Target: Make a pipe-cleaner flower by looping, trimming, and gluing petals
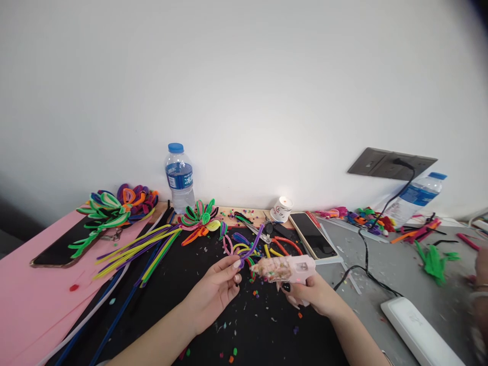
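Glue gun (287, 269) sits low centre over the black mat (171, 290), pink body, nozzle pointing left, barrel crusted with coloured bits. Right hand (314, 295) is wrapped around the grip from below, fingers closed on it; trigger finger position not readable.

Left hand (215, 290) is just left of the nozzle, fingers curled, thumb and fingertips pinched on a purple stem (254, 245) that runs up and right from the pinch. Nozzle tip and pinch point are near each other; can't tell whether they're touching.

Behind the hands: pile of bent pieces (238, 244) in mixed colours, pliers (280, 241) with red handles, a phone (312, 235) face up just right of them, a small white cup (281, 209) at the wall.

Left of centre: bundle of straight stems (141, 249), yellow, purple and green, fanned out on the mat. A finished flower (200, 216) beyond them, and a bigger cluster of flowers (116, 206) farther left, next to a second phone (63, 249) on pink paper (26, 295).

Water bottle (179, 177) stands upright against the wall. Another bottle (417, 197) lies tilted at right near a wall socket (389, 163); black cable (366, 254) runs from it down across the grey table (400, 264). White box (419, 330) at lower right. Green scraps (434, 259) on the grey top. Another person's hand (481, 269) at the right edge, blurred.
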The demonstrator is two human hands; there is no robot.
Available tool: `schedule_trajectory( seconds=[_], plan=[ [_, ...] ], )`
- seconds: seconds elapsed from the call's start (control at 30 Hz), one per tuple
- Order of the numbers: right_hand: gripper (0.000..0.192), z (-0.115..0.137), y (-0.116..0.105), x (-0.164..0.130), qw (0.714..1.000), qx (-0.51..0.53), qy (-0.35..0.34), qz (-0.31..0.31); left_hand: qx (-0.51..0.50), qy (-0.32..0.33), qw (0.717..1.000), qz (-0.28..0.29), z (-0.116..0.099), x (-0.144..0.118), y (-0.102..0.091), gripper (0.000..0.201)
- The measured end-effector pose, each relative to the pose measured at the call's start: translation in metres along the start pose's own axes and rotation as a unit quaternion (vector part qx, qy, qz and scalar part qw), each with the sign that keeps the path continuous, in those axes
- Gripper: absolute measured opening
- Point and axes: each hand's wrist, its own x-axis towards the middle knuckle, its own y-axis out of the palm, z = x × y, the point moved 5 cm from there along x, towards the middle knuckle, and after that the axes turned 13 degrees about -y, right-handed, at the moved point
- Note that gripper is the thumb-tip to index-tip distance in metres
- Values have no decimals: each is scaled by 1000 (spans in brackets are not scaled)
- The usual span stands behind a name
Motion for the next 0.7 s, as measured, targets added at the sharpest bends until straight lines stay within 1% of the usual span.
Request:
schedule_trajectory(
  seconds=[0.07, 0.13, 0.23, 0.3, 0.37, 0.4, 0.43, 0.47, 0.5, 0.53, 0.57, 0.63, 0.67, 0.7],
  plan=[
    [26, 1, -5, 0, 999, 36, -12, -26, -1, 3, 1000, 5, -1, 1, -2, 16],
    [30, 8, -12, 0, 994, 80, -39, -64, -3, 5, 1000, 9, -2, 2, -3, 18],
    [31, 26, -31, -3, 978, 107, -90, -152, -9, 6, 1000, 10, -3, 3, -3, 17],
    [30, 40, -50, -8, 964, 61, -125, -227, -13, 7, 1000, 6, -3, 2, -2, 17],
    [27, 53, -72, -17, 945, -36, -136, -294, -11, 8, 1000, 2, -3, 1, 0, 16],
    [26, 57, -82, -22, 936, -99, -125, -315, -9, 7, 1000, 1, -3, 1, 1, 16],
    [22, 60, -92, -27, 923, -171, -99, -329, -7, 5, 1000, 0, -2, 0, 1, 16],
    [19, 60, -103, -32, 907, -252, -54, -334, -5, 4, 1000, 0, -2, 0, 2, 16],
    [20, 60, -114, -38, 876, -337, 3, -344, -5, 4, 1000, 2, -2, 0, 2, 15],
    [20, 61, -125, -45, 834, -413, 46, -362, -5, 3, 1000, 5, -2, 0, 2, 15],
    [21, 60, -135, -50, 793, -481, 89, -364, -5, 3, 1000, 7, -1, 0, 2, 16],
    [23, 56, -152, -59, 716, -580, 159, -355, -5, 2, 1000, 10, -1, 1, 1, 16],
    [25, 52, -159, -63, 687, -611, 186, -348, -5, 1, 1000, 12, -1, 1, 1, 17],
    [27, 47, -166, -66, 664, -630, 214, -341, -5, 0, 1000, 13, -1, 2, 0, 17]
  ],
)
